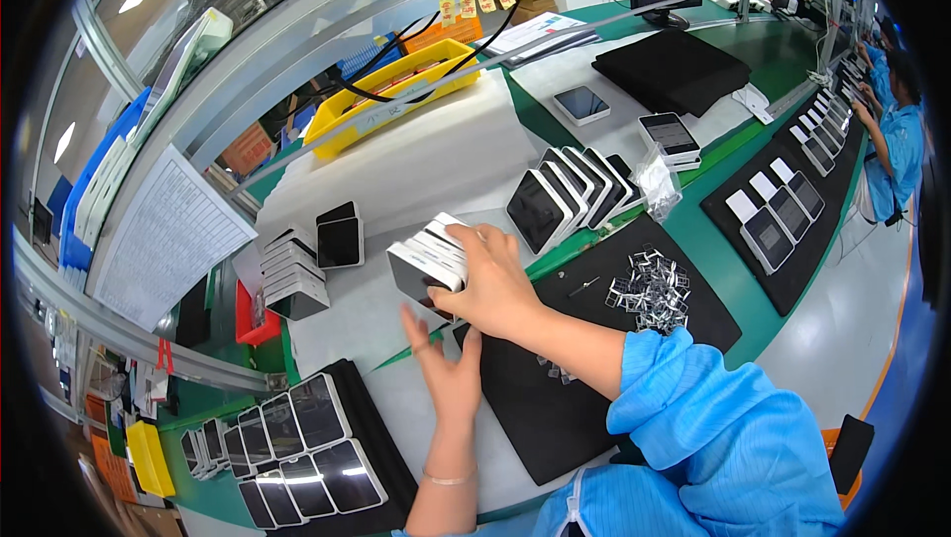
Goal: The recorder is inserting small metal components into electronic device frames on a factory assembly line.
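R hand (492, 284) clamped on stack of white devices (428, 262), held above white bench (416, 165). L hand (448, 371) open, fingers spread, just under stack. I see black mat (540, 408) below.

glossy white plastic devices (428, 262) with dark glass faces, on matt black foam mat (555, 408)

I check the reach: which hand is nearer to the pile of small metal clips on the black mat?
Right. The right hand, gripping a stack of devices, is left of the clips; the left hand is farther left and lower.
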{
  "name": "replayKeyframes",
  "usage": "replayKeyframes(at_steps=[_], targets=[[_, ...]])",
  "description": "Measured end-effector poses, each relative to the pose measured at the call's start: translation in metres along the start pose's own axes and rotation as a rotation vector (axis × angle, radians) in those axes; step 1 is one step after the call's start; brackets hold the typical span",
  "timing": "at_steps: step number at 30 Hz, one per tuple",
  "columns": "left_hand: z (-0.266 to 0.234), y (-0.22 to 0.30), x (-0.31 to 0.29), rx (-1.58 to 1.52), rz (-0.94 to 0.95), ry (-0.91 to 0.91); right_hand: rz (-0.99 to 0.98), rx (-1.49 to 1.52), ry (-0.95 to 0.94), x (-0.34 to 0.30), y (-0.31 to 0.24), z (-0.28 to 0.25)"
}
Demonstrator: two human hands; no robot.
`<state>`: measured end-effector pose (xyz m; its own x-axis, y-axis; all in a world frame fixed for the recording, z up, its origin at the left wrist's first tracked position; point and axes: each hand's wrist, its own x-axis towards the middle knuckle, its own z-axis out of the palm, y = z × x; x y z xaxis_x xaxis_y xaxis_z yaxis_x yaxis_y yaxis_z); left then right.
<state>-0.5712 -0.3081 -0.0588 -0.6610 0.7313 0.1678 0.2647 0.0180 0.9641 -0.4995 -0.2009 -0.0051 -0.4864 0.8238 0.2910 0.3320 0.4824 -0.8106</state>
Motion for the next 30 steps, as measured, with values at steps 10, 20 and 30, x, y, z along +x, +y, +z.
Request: replayKeyframes(at_steps=[10,20,30], targets=[[-0.005,-0.022,0.030,0.044,0.077,-0.021,-0.048,0.277,-0.355,-0.006,0.048,-0.037],[0.017,-0.023,0.033,0.290,0.237,0.067,0.083,0.606,-0.441,0.001,0.078,-0.031],[0.072,0.012,0.049,-0.074,0.110,-0.106,0.134,0.404,-0.190,-0.008,0.074,-0.069]])
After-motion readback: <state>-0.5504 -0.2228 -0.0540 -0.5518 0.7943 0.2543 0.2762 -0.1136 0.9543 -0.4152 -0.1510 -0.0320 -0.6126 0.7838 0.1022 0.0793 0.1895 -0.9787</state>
